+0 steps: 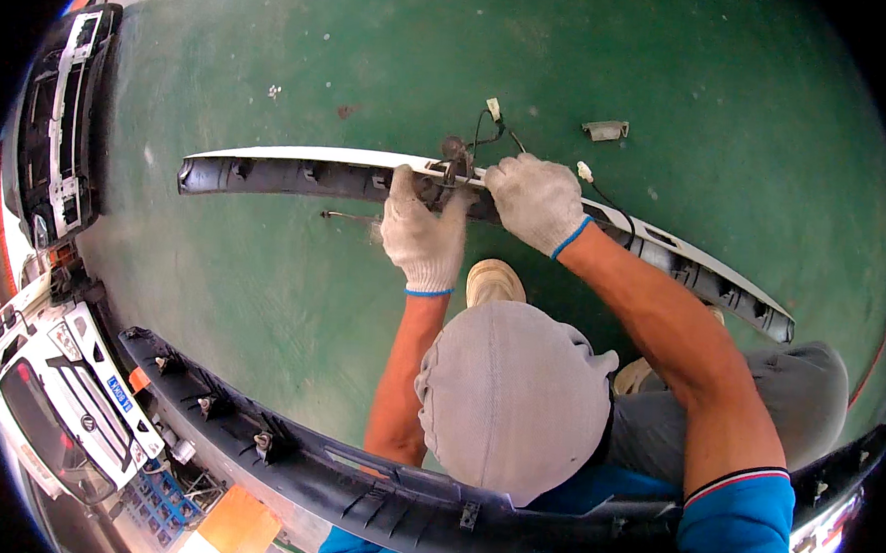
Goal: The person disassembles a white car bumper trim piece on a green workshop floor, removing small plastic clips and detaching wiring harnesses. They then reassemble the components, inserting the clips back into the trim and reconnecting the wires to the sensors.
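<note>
A long curved trim panel (339,158), white along its far edge and dark on the near face, lies across the floor. My left hand (421,233), in a white knit glove with a blue cuff, grips its middle, thumb on the near face. My right hand (539,201), gloved alike, is closed at the panel's far edge just right of it; what its fingers hold is hidden. Between the hands sits a small brown fitting (456,151) with a black cable and a white connector (493,108). A thin rod (346,216) shows left of my left hand.
Beyond the panel a small grey metal piece (606,131) lies on the green floor (275,47). A second white connector (585,172) hangs on a cable. A dark curved panel (371,498) crosses the near side. Left are a black-and-white vehicle part (69,117) and a white truck (66,397).
</note>
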The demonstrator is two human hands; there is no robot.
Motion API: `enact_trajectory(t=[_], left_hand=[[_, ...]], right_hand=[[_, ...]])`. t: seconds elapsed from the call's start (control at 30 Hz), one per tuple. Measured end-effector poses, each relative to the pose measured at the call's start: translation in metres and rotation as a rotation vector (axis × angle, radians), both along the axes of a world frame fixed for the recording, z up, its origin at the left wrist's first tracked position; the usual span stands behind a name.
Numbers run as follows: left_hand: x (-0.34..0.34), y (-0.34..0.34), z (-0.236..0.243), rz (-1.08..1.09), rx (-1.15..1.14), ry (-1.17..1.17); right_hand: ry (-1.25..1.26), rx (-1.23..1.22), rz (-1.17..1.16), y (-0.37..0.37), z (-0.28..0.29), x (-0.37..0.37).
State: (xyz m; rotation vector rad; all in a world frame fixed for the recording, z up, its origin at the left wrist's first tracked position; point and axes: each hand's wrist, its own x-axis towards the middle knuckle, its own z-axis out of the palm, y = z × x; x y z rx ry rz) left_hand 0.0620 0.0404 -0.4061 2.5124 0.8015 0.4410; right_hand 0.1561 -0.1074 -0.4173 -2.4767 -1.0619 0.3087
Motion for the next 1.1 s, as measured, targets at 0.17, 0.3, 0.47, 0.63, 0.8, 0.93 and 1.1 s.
enact_trajectory(t=[0.17,0.3,0.47,0.63,0.8,0.93,1.1], left_hand=[[0.007,0.008,0.011,-0.121,0.015,-0.175],[0.019,0.039,0.033,0.154,-0.346,-0.117],[0.036,0.074,0.052,0.123,-0.245,0.315],[0.030,0.069,0.046,0.143,-0.087,0.316],[-0.010,0.050,0.018,0.267,-0.468,-0.059],[-0.036,0.020,-0.014,0.479,-0.870,-0.420],[-0.050,-0.018,-0.026,0.577,-1.130,-0.279]], right_hand=[[0.027,0.018,0.015,-0.005,-0.003,-0.004],[0.031,0.013,0.047,-0.004,-0.003,-0.004],[0.036,-0.085,0.108,-0.001,-0.001,-0.004],[0.076,-0.133,0.091,0.000,0.003,-0.012],[0.134,-0.250,0.053,0.004,0.003,-0.003],[0.159,-0.249,0.033,0.008,0.002,0.011],[0.126,-0.170,0.018,0.007,0.005,0.011]])
